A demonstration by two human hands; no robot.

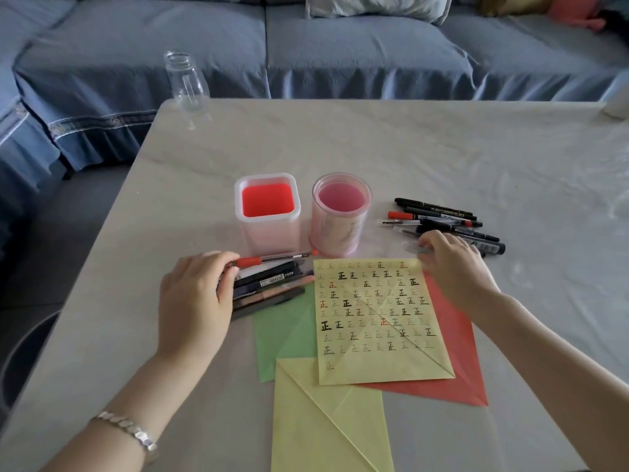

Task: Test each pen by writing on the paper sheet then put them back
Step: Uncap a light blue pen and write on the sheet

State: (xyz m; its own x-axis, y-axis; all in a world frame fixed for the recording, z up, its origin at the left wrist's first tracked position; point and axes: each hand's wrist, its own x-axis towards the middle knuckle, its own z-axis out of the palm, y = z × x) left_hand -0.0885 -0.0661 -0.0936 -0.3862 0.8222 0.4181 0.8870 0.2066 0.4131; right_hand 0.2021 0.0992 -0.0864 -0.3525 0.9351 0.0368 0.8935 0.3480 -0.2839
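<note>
A yellow paper sheet (377,321) covered in rows of written characters lies at the table's middle. My left hand (195,303) rests on a pile of pens (272,284) left of the sheet, its fingertips pinching a red-capped pen (272,259) on top of the pile. My right hand (456,264) reaches past the sheet's top right corner and pinches a clear pen (413,247) at the near edge of a second pile of dark pens (442,221). Two holders, a square one (267,212) and a round one (340,212), stand behind the sheet.
Green (286,335), red (456,362) and another yellow sheet (326,420) lie under and around the written one. A clear glass bottle (186,81) stands at the table's far left corner. A blue sofa (306,46) runs behind the table.
</note>
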